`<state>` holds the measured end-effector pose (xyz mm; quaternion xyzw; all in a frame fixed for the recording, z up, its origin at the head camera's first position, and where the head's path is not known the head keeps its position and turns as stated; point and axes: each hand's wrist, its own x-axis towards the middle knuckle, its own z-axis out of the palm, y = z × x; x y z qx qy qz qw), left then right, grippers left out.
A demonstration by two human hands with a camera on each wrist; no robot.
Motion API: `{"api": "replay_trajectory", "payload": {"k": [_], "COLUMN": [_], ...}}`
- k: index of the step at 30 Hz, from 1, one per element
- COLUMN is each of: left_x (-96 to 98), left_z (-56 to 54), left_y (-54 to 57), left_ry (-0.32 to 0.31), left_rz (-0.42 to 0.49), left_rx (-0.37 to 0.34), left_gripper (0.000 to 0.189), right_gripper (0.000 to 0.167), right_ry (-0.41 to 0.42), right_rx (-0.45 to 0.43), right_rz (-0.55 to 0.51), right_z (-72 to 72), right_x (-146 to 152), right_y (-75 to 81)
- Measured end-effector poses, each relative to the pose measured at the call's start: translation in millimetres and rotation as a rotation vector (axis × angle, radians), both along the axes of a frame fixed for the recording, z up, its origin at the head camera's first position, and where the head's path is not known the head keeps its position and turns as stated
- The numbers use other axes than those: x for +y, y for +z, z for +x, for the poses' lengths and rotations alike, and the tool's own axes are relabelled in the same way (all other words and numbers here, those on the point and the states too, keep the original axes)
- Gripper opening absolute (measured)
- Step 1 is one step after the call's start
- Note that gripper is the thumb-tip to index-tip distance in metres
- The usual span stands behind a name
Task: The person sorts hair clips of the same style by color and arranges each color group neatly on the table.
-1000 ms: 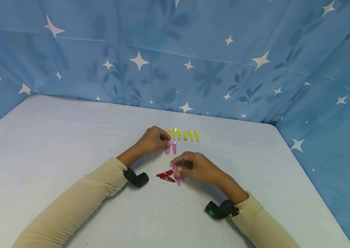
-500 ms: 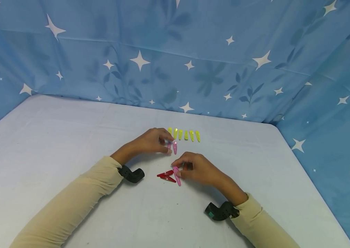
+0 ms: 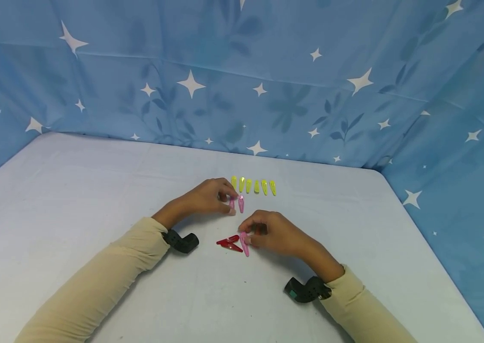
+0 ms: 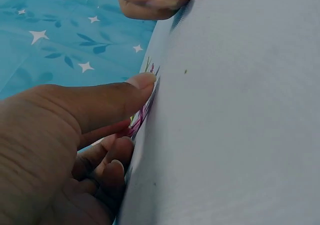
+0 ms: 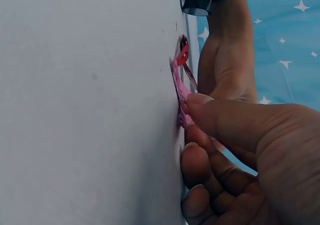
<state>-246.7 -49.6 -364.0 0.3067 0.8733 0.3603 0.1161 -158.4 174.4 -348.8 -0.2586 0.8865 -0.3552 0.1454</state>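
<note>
In the head view, my left hand [image 3: 211,196] bends over a pink snap hair clip [image 3: 231,203] lying at the left of a short pink row. Its thumb and index finger are spread near the clip's two ends, without a visible pinch. A second pink hair clip [image 3: 241,204] lies just right of it. Nearer to me, my right hand [image 3: 273,232] pinches another pink hair clip [image 3: 246,250] low at the table, thumb on it, as the right wrist view also shows. Two red hair clips [image 3: 230,243] lie crossed just left of that clip.
Several yellow hair clips [image 3: 256,186] form a row behind the pink ones. They lie on a table with a white cloth [image 3: 139,295]. A blue star-patterned curtain [image 3: 224,85] hangs along the back and right. Black wrist cameras [image 3: 306,290] sit on both wrists.
My left hand has shifted slightly, its thumb now showing apart from the index finger near the lower end of the left pink clip. My right hand stays nearly still with its pink clip.
</note>
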Motion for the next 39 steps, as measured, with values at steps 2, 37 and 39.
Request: {"api": "replay_trajectory", "payload": {"k": [2,37,39], "left_x": [-0.6,-0.5,-0.5], "left_z": [0.7,2.6,2.7], "left_y": [-0.1,-1.1,-0.6], "left_ry": [0.010,0.041,0.045], "left_rz": [0.001,0.006,0.001], "left_rx": [-0.014,-0.074,-0.071], "left_gripper": [0.038,0.042,0.042], "right_gripper": [0.029,0.015,0.016], "right_ry": [0.002,-0.126,-0.125], "right_rx": [-0.004,-0.061,-0.060], "right_rz": [0.018,-0.119,-0.125], "right_z": [-0.5,-12.8,-12.8], "right_x": [0.8,16.7,16.9], "right_y": [0.7,-7.7,-7.4]}}
